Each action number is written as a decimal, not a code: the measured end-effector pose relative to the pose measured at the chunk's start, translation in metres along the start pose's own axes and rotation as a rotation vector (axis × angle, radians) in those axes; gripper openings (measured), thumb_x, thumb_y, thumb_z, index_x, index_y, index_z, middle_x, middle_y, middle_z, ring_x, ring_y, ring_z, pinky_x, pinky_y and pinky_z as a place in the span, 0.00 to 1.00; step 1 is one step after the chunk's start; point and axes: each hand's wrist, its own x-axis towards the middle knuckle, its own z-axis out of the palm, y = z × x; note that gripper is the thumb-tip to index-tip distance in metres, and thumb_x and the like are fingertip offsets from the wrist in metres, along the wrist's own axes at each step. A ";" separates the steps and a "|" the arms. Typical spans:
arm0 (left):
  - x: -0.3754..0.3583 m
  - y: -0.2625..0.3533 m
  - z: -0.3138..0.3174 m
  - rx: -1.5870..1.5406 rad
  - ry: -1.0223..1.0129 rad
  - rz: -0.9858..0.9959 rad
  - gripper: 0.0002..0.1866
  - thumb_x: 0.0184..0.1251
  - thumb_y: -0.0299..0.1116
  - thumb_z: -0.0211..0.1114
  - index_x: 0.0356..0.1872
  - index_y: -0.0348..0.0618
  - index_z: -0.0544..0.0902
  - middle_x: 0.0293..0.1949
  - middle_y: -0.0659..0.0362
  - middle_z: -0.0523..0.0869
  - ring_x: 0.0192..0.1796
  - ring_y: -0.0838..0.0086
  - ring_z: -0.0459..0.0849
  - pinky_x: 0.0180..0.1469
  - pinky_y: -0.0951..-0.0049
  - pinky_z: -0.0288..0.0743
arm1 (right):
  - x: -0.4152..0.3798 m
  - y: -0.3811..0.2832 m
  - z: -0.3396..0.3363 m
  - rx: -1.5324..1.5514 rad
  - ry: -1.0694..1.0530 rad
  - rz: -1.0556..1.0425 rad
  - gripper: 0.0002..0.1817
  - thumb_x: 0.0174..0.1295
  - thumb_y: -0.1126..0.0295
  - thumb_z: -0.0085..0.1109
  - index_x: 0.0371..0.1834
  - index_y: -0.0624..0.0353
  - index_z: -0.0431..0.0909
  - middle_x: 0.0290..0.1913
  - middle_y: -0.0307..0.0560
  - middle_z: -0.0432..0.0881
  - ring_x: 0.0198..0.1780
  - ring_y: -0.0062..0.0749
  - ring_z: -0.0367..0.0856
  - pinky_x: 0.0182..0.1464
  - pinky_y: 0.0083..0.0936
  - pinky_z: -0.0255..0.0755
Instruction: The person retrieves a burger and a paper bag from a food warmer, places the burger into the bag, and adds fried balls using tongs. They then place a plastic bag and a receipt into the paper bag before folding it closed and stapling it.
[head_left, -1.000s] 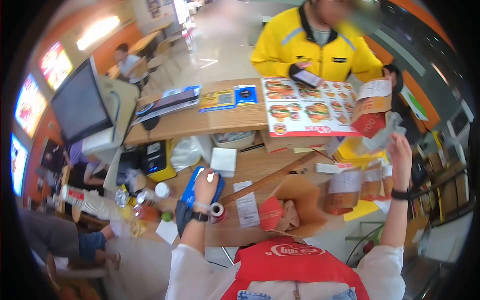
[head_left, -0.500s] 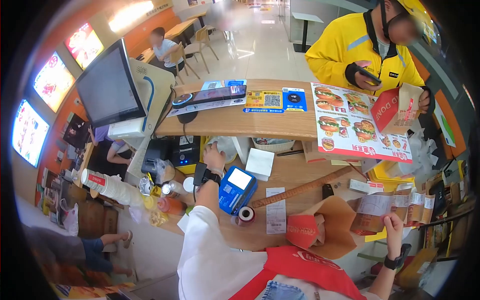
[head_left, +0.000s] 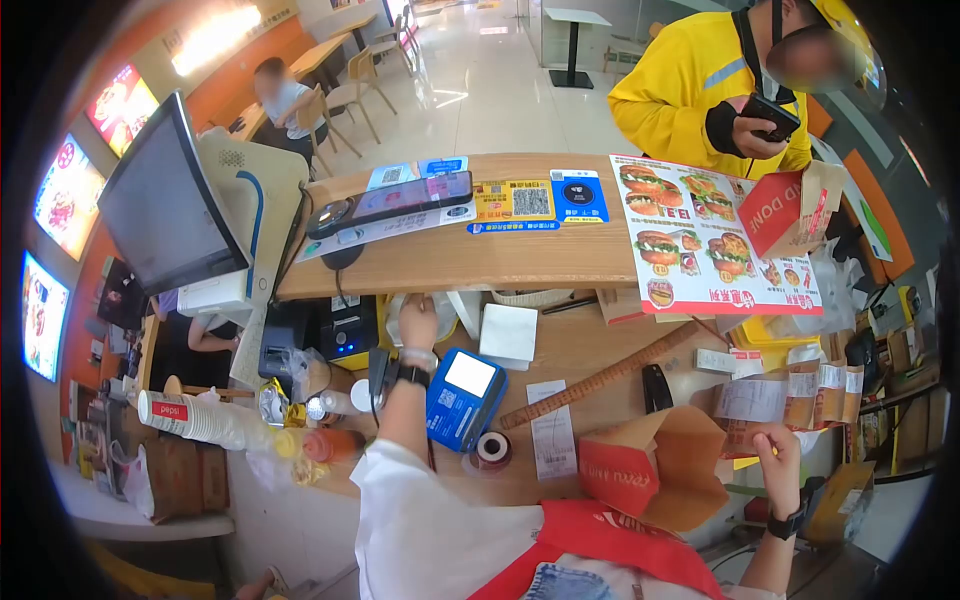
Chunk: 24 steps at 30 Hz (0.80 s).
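My left hand [head_left: 418, 325] reaches into a pale container under the raised counter, beside a black box with blue lights [head_left: 350, 330]. Its fingertips are hard to make out. Below its wrist stands a blue payment device [head_left: 466, 400]. My right hand [head_left: 780, 460] is raised with curled fingers, nothing visible in them, near brown bags with receipts [head_left: 752, 398]. Left of it an opened brown and red paper bag [head_left: 625, 470] stands against my red apron. A long receipt [head_left: 553, 430] and a tape roll [head_left: 492, 449] lie on the lower counter.
A person in yellow [head_left: 690, 90] holds a phone across the counter, near a red and brown bag [head_left: 790, 215] on a burger menu [head_left: 680, 235]. At left are a monitor [head_left: 165, 200], stacked cups [head_left: 205, 418] and sauce bottles [head_left: 335, 445]. Someone sits behind.
The view has shifted slightly. My right hand has come away from the receipt on the brown bag. The person in yellow has let go of the bag on the menu and raised the phone.
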 end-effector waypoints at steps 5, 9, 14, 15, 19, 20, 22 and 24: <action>-0.091 0.079 -0.126 -0.712 0.180 -0.048 0.09 0.56 0.24 0.57 0.37 0.32 0.80 0.38 0.51 0.81 0.42 0.68 0.79 0.46 0.75 0.70 | 0.011 -0.043 0.010 0.055 -0.067 -0.243 0.03 0.52 0.76 0.53 0.28 0.64 0.75 0.27 0.45 0.77 0.31 0.30 0.76 0.34 0.24 0.68; -0.139 0.117 -0.185 -0.811 0.142 -0.062 0.06 0.52 0.19 0.59 0.33 0.33 0.80 0.36 0.56 0.79 0.38 0.75 0.77 0.41 0.80 0.71 | 0.017 -0.084 0.027 0.080 -0.255 -0.733 0.05 0.48 0.75 0.58 0.29 0.61 0.76 0.29 0.46 0.78 0.31 0.40 0.75 0.34 0.28 0.68; -0.176 0.168 -0.217 -1.053 0.086 0.088 0.07 0.47 0.15 0.60 0.28 0.35 0.81 0.33 0.57 0.80 0.32 0.75 0.78 0.35 0.80 0.72 | 0.011 -0.112 0.064 0.137 -0.253 -0.929 0.13 0.44 0.72 0.62 0.35 0.60 0.75 0.37 0.45 0.77 0.39 0.41 0.75 0.42 0.30 0.68; -0.181 0.180 -0.222 -1.009 0.058 0.257 0.07 0.45 0.15 0.61 0.27 0.35 0.81 0.32 0.56 0.80 0.32 0.74 0.79 0.35 0.78 0.73 | 0.008 -0.119 0.072 0.086 -0.091 -0.953 0.14 0.43 0.73 0.62 0.36 0.60 0.75 0.38 0.45 0.77 0.41 0.41 0.74 0.44 0.31 0.68; -0.194 0.221 -0.233 -1.053 -0.145 0.676 0.08 0.43 0.15 0.61 0.27 0.36 0.81 0.36 0.52 0.81 0.38 0.66 0.81 0.41 0.73 0.74 | 0.017 -0.113 0.075 -0.043 0.015 -0.989 0.18 0.40 0.73 0.62 0.39 0.57 0.75 0.41 0.44 0.77 0.46 0.38 0.73 0.50 0.33 0.66; -0.192 0.226 -0.232 -1.096 -0.155 0.792 0.09 0.44 0.17 0.60 0.30 0.36 0.81 0.38 0.51 0.81 0.41 0.65 0.80 0.45 0.70 0.74 | 0.023 -0.097 0.072 -0.068 -0.104 -0.998 0.15 0.43 0.75 0.60 0.39 0.58 0.76 0.39 0.44 0.78 0.43 0.35 0.76 0.46 0.30 0.69; -0.191 0.228 -0.230 -1.135 -0.130 0.695 0.10 0.45 0.19 0.60 0.32 0.36 0.80 0.41 0.51 0.79 0.43 0.64 0.79 0.47 0.69 0.72 | 0.016 -0.090 0.063 0.114 -0.185 -0.782 0.13 0.46 0.76 0.57 0.38 0.59 0.76 0.37 0.45 0.79 0.40 0.34 0.78 0.43 0.27 0.70; -0.187 0.225 -0.223 -1.285 -0.138 0.472 0.20 0.48 0.26 0.62 0.46 0.36 0.74 0.51 0.51 0.73 0.51 0.66 0.74 0.52 0.68 0.67 | 0.017 -0.082 0.062 0.397 -0.221 -0.581 0.09 0.52 0.78 0.49 0.35 0.63 0.77 0.31 0.48 0.80 0.31 0.31 0.80 0.33 0.19 0.72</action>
